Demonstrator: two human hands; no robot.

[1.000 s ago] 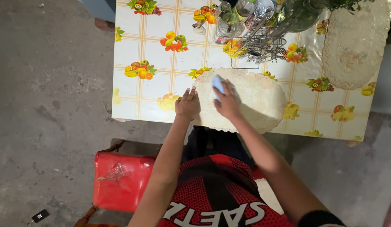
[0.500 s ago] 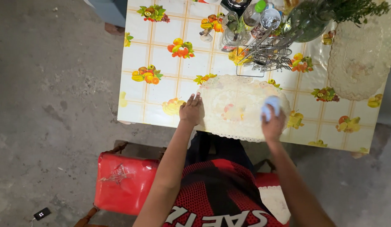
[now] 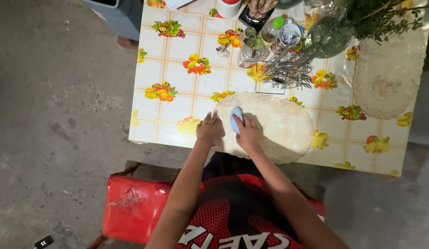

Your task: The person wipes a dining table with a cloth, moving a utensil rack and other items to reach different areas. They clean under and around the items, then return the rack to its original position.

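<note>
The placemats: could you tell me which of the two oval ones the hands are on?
The near placemat, at the table's front edge; the far placemat lies untouched beside the plant.

Head camera, steeply down over table (image 3: pixel 177 83)

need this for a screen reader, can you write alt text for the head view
Seen from above, a person's right hand presses a small blue cloth on an oval cream placemat, left hand flat at its edge. The table wears a fruit-print cover.
</note>
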